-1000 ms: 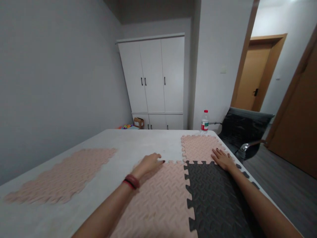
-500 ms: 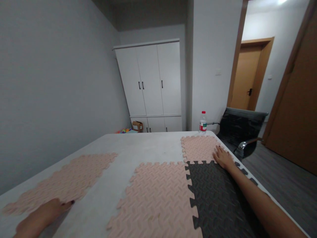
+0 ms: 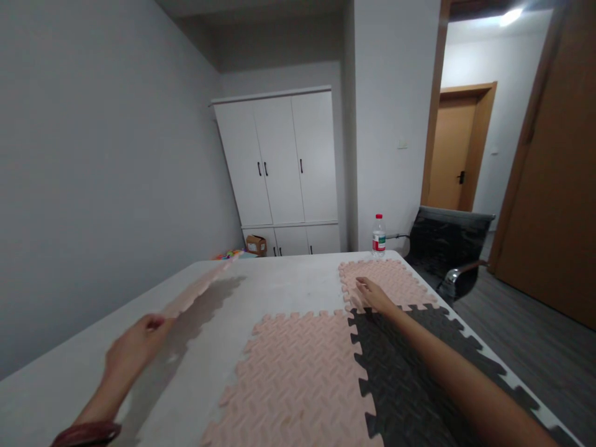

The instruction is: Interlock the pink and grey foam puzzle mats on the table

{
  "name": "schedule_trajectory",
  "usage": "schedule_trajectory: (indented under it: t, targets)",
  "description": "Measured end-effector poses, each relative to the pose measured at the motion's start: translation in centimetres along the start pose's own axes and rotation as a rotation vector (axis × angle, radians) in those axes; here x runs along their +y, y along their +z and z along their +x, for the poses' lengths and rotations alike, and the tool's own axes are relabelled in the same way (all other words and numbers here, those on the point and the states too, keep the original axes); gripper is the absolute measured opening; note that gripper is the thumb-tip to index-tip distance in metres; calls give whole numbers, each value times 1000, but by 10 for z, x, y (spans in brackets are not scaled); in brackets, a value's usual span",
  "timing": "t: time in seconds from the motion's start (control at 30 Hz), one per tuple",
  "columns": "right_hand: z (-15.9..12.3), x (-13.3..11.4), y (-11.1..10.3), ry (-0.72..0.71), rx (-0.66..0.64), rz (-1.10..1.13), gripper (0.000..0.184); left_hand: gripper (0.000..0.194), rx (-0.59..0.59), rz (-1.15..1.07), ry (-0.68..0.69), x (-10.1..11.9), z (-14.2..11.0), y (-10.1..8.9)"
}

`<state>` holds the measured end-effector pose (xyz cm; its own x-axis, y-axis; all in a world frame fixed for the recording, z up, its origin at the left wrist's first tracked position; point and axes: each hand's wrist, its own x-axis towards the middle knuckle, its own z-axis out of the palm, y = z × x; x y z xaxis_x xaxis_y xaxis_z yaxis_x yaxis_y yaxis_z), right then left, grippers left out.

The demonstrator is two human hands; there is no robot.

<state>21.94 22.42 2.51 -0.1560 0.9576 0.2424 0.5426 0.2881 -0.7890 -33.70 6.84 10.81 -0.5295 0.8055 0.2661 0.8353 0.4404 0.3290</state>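
My left hand (image 3: 135,345) grips the near edge of a pink foam mat tile (image 3: 201,289), which is lifted off the table and seen almost edge-on, its shadow falling below. Over the left part of the far pink foam tile (image 3: 398,278) is my right hand (image 3: 372,294), fingers pointing left and holding nothing; whether it touches the tile is unclear. A black foam tile (image 3: 410,366) lies under my right forearm, its far edge against the far pink tile. Joined to the black tile's left side is another pink tile (image 3: 298,366).
The white table (image 3: 284,282) carries the tiles. A water bottle (image 3: 379,237) with a red cap stands at its far right corner. Beyond that side is a black chair (image 3: 444,242). A cardboard box (image 3: 256,244) and a white wardrobe (image 3: 279,161) are behind the table.
My left hand has taken hold of the left pink tile and raised it from the table. The right hand has moved left across the far pink tile. The view has shifted slightly.
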Motion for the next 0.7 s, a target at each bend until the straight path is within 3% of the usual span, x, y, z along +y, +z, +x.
schedule_trajectory:
  t: [0.07, 0.17, 0.27, 0.33, 0.53, 0.7]
  targets:
    - [10, -23, 14, 39, -51, 172, 56, 34, 11, -78, 120, 35, 4, 3]
    - [23, -48, 19, 90, -87, 372, 66, 28, -73, -188, 392, 90, -1, 24]
    - [30, -54, 13, 136, -54, 440, 66, 18, -174, -229, 613, 133, -11, 54]
    - [29, -48, 10, 177, -30, 419, 62, 12, -225, -229, 688, 150, -14, 75]
    - [21, -17, 26, 230, -84, 265, 58, 17, -314, -183, 689, 151, -1, 120]
    - [34, -4, 43, 165, -181, 47, 57, 23, -336, -107, 668, 142, 6, 132]
